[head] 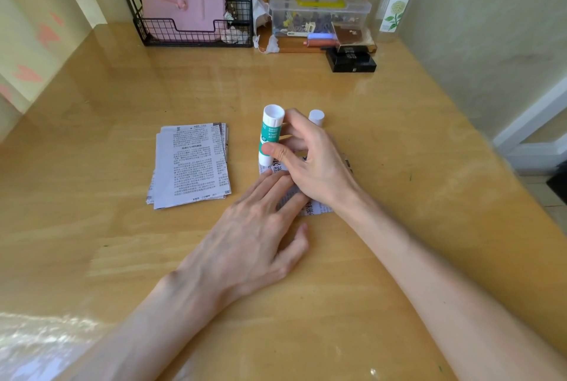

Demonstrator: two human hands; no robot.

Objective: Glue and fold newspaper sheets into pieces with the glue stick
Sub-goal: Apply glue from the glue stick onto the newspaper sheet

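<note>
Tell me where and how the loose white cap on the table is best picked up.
I would pinch the cap across its round side wall, coming down from above. It stands upright on the table, short and alone, so its sides are free. The right hand, nearest it, grips the glue stick; the left hand presses the paper.

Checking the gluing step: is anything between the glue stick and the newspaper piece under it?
Nothing visible. The right hand grips the glue stick, whose lower end appears to rest on the newspaper piece. The left hand presses that piece flat beside the stick, not under it.
</note>
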